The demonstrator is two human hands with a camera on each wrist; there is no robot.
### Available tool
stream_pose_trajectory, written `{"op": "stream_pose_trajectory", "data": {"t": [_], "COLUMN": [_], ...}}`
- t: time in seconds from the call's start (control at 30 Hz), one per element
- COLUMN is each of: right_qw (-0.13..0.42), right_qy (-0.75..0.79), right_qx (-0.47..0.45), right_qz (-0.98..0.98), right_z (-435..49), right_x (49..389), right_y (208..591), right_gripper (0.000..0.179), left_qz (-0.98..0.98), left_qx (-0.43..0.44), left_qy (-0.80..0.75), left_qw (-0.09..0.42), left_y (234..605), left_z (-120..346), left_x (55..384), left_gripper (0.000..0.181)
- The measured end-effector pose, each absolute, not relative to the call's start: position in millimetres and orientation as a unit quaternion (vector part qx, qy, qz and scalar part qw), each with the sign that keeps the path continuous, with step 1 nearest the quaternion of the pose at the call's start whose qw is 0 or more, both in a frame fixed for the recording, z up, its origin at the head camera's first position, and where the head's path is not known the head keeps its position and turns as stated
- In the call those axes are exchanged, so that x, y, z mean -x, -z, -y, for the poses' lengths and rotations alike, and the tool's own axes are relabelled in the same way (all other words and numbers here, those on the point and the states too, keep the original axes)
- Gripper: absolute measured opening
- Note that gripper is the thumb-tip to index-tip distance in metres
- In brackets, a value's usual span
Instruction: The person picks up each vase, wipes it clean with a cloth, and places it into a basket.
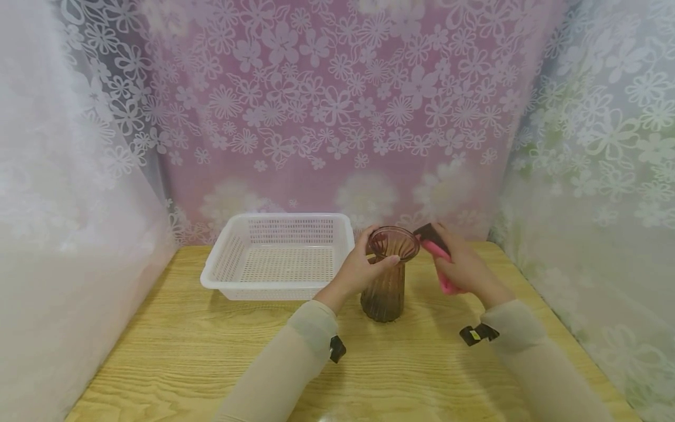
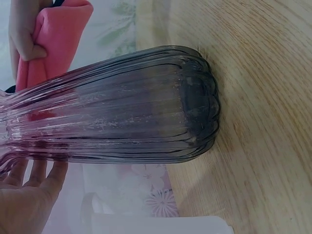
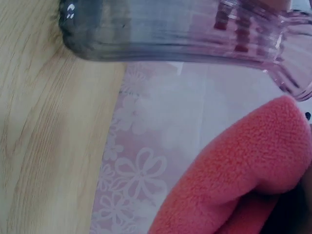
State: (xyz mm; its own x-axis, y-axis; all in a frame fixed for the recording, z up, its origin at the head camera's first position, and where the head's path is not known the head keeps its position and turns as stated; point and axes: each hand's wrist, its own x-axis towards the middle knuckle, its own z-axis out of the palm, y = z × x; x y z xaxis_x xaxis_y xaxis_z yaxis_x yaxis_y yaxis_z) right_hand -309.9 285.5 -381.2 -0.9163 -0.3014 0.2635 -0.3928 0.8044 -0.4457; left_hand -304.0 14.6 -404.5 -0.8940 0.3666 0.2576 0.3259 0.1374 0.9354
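A ribbed glass vase (image 1: 383, 293), purple at the flared rim and smoky grey toward the base, stands nearly upright at the table's middle. My left hand (image 1: 360, 265) grips it round the neck, thumb in front just under the rim. In the left wrist view, fingers (image 2: 54, 178) wrap the far side of the glass. My right hand (image 1: 464, 264) holds a folded cloth (image 1: 445, 275), fuzzy pink on one side and dark on the other. The cloth's upper corner comes right up to the vase's rim. In the right wrist view, the pink cloth (image 3: 243, 151) bulges below the vase's neck.
A white perforated plastic basket (image 1: 211, 280) sits left of the vase, close to the left hand. The wood-grain table (image 1: 174, 351) is bounded by a pink floral curtain (image 1: 337, 129) behind and pale sheets at both sides.
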Motion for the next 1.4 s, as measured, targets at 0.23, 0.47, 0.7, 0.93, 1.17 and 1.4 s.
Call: {"op": "stream_pose_trajectory", "data": {"t": [0.23,0.47,0.7,0.93,1.17,1.4], "right_qw": [0.158,0.214,0.265,0.299,0.325,0.342], "right_qy": [-0.284,-0.352,-0.442,-0.507,-0.575,-0.593], "right_qx": [-0.174,-0.152,-0.141,-0.147,-0.179,-0.177], "right_qz": [0.93,0.898,0.845,0.795,0.73,0.708], "right_z": [-275.5,-263.3,-248.9,-225.8,-195.2,-183.8], "right_x": [303.3,294.9,292.3,278.6,255.8,254.0], "right_y": [380.5,382.7,393.0,398.3,390.1,401.1], "right_gripper": [0.082,0.084,0.086,0.087,0.07,0.069], "left_qz": [-0.757,-0.755,-0.752,-0.753,-0.751,-0.751], "left_qx": [-0.221,-0.219,-0.221,-0.222,-0.219,-0.218], "left_qy": [-0.614,-0.618,-0.621,-0.619,-0.622,-0.623], "left_qw": [0.025,0.024,0.019,0.011,0.002,0.003], "left_y": [402.1,402.6,401.7,398.9,400.3,402.4], "left_z": [-14.0,-14.8,-15.2,-15.2,-14.6,-17.5], "left_x": [302.3,303.4,303.0,300.1,301.6,301.8], "left_gripper": [0.085,0.084,0.083,0.081,0.08,0.082]}}
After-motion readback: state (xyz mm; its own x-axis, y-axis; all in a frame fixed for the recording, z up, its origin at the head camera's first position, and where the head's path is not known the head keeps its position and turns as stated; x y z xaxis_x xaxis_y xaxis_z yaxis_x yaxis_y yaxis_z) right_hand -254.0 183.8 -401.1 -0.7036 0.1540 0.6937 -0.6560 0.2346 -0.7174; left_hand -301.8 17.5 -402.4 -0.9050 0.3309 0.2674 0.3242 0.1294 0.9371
